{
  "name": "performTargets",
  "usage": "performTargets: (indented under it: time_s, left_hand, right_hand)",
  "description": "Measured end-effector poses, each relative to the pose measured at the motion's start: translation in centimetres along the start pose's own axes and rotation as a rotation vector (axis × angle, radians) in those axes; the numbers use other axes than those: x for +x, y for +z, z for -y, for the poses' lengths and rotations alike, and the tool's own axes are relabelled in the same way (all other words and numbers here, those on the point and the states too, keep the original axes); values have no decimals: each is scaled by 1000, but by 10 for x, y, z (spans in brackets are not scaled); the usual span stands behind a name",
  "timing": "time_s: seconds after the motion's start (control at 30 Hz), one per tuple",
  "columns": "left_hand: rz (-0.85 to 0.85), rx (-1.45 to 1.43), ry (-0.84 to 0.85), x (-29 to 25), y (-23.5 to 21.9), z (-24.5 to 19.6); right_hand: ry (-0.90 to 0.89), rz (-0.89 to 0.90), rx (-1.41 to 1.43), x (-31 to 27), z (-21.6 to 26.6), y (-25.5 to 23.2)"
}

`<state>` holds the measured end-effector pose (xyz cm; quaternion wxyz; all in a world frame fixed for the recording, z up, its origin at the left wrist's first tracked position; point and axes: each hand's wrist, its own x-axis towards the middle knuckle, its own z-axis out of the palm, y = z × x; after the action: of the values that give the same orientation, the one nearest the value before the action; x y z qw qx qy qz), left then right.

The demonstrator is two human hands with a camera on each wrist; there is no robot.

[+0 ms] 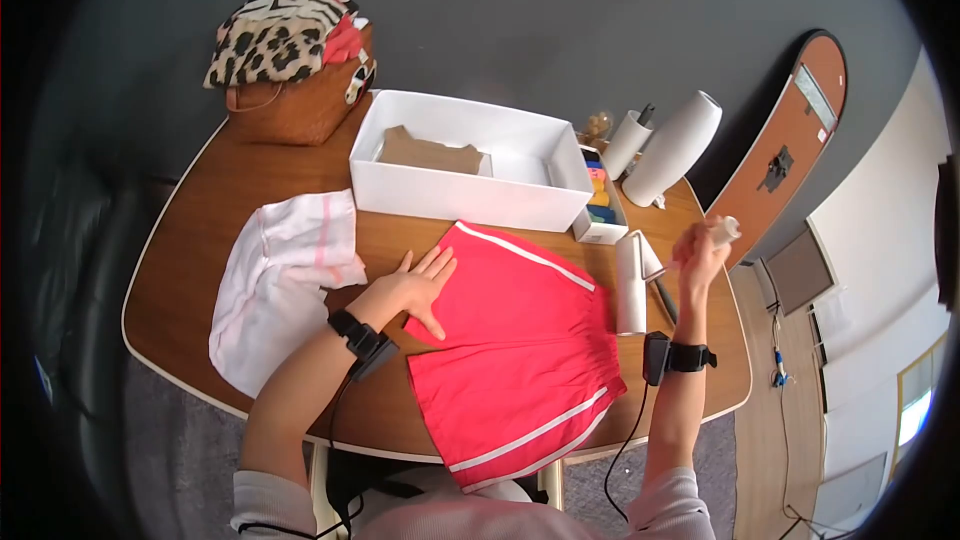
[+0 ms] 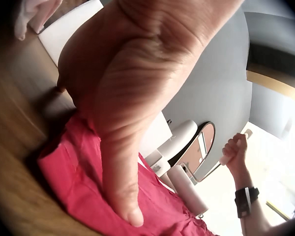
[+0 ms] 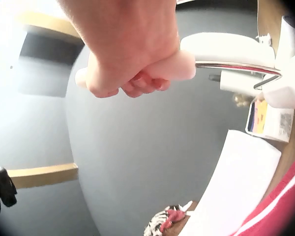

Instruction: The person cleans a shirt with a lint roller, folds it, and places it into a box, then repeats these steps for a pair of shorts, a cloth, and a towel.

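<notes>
Red shorts (image 1: 520, 305) with white side stripes lie spread over the front of the wooden table, waistband to the right. My left hand (image 1: 408, 293) rests on the hem at their left end, fingers straight and spread; its thumb (image 2: 120, 184) lies across the red cloth in the left wrist view. Curled round the pale handle (image 3: 174, 67) of a lint roller, my right hand (image 1: 700, 255) is raised at the table's right side. A thin metal rod joins that handle to the white roller (image 1: 631, 285), which overlaps the table just right of the waistband.
A white and pink cloth (image 1: 285, 275) lies left of my left hand. Behind the shorts stand a large white box (image 1: 455, 190) and a small box (image 1: 603, 230) of colourful items. A white vase (image 1: 675, 150) stands back right, a brown bag (image 1: 300, 115) back left.
</notes>
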<state>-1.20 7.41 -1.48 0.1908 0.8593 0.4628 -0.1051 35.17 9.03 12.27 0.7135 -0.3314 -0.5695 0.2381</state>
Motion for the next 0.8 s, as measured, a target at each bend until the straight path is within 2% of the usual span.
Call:
performTargets:
  time_s: [0.1, 0.17, 0.3, 0.4, 0.5, 0.53, 0.63, 0.7, 0.77, 0.8]
  left_hand:
    - [9, 4, -5, 0, -1, -1]
    - [11, 2, -7, 0, 0, 0]
    - [19, -4, -15, -1, -4, -3]
    - [20, -1, -19, 0, -3, -3]
    - [34, 14, -17, 1, -5, -3]
    - [30, 15, -15, 1, -3, -2]
    - [23, 27, -6, 1, -2, 0]
    - [30, 32, -5, 1, -2, -1]
    - [31, 35, 0, 0, -3, -2]
    - [30, 36, 1, 0, -3, -2]
  right_hand:
    - [-96, -230, 5, 7, 18, -24]
    - [-126, -390, 27, 13, 15, -48]
    - [-299, -750, 97, 24, 12, -78]
    - [-404, -909, 176, 44, -24, -131]
    - [-324, -1198, 43, 65, -54, -149]
    - [-261, -1173, 46, 69, -57, -139]
    - [-179, -1241, 54, 81, -75, -110]
    - [-203, -1261, 44, 83, -84, -92]
    - [-64, -1214, 74, 86, -107, -101]
    - [-46, -1223, 66, 80, -94, -82]
